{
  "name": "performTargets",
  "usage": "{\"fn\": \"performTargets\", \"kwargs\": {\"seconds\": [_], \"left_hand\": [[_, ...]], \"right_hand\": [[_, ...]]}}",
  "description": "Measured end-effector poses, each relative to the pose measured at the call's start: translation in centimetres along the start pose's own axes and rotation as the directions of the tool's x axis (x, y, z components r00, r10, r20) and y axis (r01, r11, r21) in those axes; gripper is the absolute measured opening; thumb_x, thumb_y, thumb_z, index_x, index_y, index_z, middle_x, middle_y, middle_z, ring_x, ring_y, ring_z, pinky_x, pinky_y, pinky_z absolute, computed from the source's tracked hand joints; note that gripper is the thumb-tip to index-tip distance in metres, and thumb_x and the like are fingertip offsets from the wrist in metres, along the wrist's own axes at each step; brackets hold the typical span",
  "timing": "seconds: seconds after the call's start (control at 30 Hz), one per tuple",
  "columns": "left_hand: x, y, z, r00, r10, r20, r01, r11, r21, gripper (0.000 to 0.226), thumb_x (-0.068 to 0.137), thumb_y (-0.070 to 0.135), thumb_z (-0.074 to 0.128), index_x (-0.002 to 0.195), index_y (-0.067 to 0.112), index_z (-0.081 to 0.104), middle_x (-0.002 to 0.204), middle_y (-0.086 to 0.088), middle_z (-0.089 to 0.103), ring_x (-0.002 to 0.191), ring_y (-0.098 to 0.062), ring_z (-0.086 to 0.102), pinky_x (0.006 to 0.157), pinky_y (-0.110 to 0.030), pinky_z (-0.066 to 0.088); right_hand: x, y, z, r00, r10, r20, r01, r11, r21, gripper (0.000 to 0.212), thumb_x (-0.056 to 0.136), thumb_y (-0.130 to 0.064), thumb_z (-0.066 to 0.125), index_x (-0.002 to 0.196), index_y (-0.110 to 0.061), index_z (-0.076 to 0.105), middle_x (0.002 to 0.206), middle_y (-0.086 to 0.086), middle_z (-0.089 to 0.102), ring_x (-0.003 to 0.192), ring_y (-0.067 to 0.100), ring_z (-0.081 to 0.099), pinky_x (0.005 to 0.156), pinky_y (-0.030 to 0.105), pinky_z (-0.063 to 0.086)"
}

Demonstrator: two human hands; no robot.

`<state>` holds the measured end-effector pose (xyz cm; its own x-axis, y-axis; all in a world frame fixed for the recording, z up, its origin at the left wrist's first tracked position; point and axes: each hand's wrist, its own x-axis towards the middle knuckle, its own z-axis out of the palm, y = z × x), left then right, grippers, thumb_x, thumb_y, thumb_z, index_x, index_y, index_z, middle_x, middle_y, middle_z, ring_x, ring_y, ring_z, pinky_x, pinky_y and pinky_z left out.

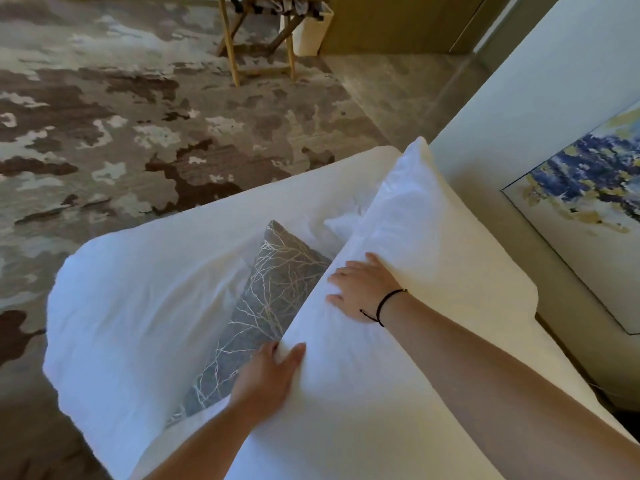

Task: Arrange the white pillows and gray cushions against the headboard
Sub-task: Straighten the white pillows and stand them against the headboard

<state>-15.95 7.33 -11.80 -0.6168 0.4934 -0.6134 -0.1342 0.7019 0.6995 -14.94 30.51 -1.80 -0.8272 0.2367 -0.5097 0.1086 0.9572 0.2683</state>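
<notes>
Here: patterned carpet [138, 126], white bed [277, 188]; left hand [266, 375] grips pillow [398, 271], right hand [360, 289] flat.

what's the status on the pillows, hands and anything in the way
Left hand grips white pillow edge. Right hand flat on it. Gray cushion wedged alongside.

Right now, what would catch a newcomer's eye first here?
Two bare hands work a big white pillow in the middle: the right hand lies flat on it, the left hand grips its lower edge. Left of it a gray cushion with pale branch lines pokes from white bedding.
</notes>
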Motion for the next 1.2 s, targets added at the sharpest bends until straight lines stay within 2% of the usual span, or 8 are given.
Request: {"fn": "performTargets", "kwargs": {"seconds": [0.27, 0.43, 0.6, 0.7, 0.8, 1.0, 1.1, 1.2], "left_hand": [[0.7, 0.9, 0.6, 0.997, 0.05, 0.065, -0.055, 0.996, 0.076, 0.082, 0.065, 0.092, 0.033, 0.111, 0.028, 0.058, 0.113, 0.005, 0.066, 0.109, -0.022, 0.061, 0.085, -0.036, 0.047], [-1.4, 1.6, 3.3, 0.981, 0.113, 0.155, -0.148, 0.961, 0.234, 0.078, 0.066, 0.091, 0.032, 0.102, 0.025, 0.053, 0.11, 0.006, 0.06, 0.108, -0.02, 0.058, 0.083, -0.038, 0.047], [-4.0, 0.8, 6.6, 0.965, 0.114, 0.237, -0.186, 0.933, 0.307, 0.059, 0.082, 0.082, 0.027, 0.095, 0.028, 0.046, 0.105, 0.005, 0.064, 0.103, -0.021, 0.063, 0.074, -0.036, 0.042], [-4.4, 0.3, 7.1, 0.963, 0.183, 0.199, -0.239, 0.92, 0.312, 0.047, 0.091, 0.071, 0.026, 0.079, 0.027, 0.038, 0.094, 0.0, 0.066, 0.094, -0.026, 0.065, 0.071, -0.035, 0.046], [-4.8, 0.8, 6.6, 0.946, 0.283, 0.16, -0.316, 0.913, 0.259, 0.042, 0.096, 0.061, 0.033, 0.076, 0.025, 0.042, 0.084, -0.001, 0.066, 0.083, -0.028, 0.064, 0.062, -0.033, 0.044], [-9.7, 3.2, 6.1, 0.803, 0.563, 0.194, -0.595, 0.748, 0.295, 0.038, 0.096, 0.053, 0.04, 0.07, 0.025, 0.036, 0.074, -0.005, 0.063, 0.069, -0.03, 0.06, 0.054, -0.031, 0.033], [-13.1, 4.2, 7.1, 0.753, 0.618, 0.227, -0.654, 0.665, 0.361, 0.036, 0.097, 0.052, 0.04, 0.074, 0.023, 0.036, 0.078, -0.005, 0.062, 0.072, -0.03, 0.06, 0.056, -0.032, 0.035], [-16.4, 5.2, 7.9, 0.733, 0.637, 0.237, -0.666, 0.603, 0.439, 0.038, 0.097, 0.054, 0.038, 0.076, 0.023, 0.038, 0.082, -0.005, 0.063, 0.078, -0.029, 0.06, 0.062, -0.035, 0.042]], "right_hand": [[5.3, 2.7, -0.1, 0.962, -0.072, 0.264, 0.088, 0.995, -0.048, 0.113, 0.057, -0.099, -0.005, 0.126, -0.034, 0.057, 0.128, -0.006, 0.059, 0.124, 0.019, 0.05, 0.113, 0.051, 0.014], [3.3, 3.8, 1.6, 0.967, -0.176, 0.184, 0.199, 0.973, -0.117, 0.103, 0.066, -0.096, 0.003, 0.103, -0.022, 0.063, 0.097, -0.001, 0.062, 0.093, 0.025, 0.057, 0.091, 0.043, 0.04], [-1.1, 4.8, 2.8, 0.955, -0.295, 0.038, 0.298, 0.945, -0.133, 0.084, 0.073, -0.093, 0.014, 0.087, -0.022, 0.057, 0.081, -0.004, 0.051, 0.08, 0.024, 0.051, 0.078, 0.038, 0.035], [-3.4, 5.3, 2.5, 0.943, -0.314, 0.113, 0.327, 0.937, -0.125, 0.101, 0.056, -0.104, 0.022, 0.106, -0.025, 0.059, 0.095, -0.007, 0.056, 0.094, 0.021, 0.055, 0.102, 0.041, 0.034], [-5.6, 6.5, 2.0, 0.919, -0.244, 0.309, 0.287, 0.952, -0.104, 0.123, 0.038, -0.107, 0.029, 0.134, -0.032, 0.045, 0.128, -0.007, 0.053, 0.126, 0.015, 0.046, 0.12, 0.047, 0.007], [-12.1, 6.6, 2.2, 0.911, -0.129, 0.392, 0.182, 0.978, -0.102, 0.081, 0.063, -0.081, 0.059, 0.129, -0.036, 0.049, 0.125, -0.01, 0.058, 0.123, 0.016, 0.05, 0.12, 0.046, 0.005], [-17.3, 6.3, 3.2, 0.95, -0.086, 0.302, 0.114, 0.991, -0.075, 0.038, 0.085, -0.051, 0.051, 0.118, -0.033, 0.059, 0.121, -0.013, 0.063, 0.119, 0.012, 0.054, 0.12, 0.041, 0.007], [-23.7, 6.4, 4.4, 0.992, 0.024, 0.128, -0.022, 1.0, -0.018, 0.028, 0.09, -0.041, 0.044, 0.104, -0.027, 0.064, 0.112, -0.008, 0.068, 0.11, 0.016, 0.059, 0.115, 0.04, 0.026]]}}
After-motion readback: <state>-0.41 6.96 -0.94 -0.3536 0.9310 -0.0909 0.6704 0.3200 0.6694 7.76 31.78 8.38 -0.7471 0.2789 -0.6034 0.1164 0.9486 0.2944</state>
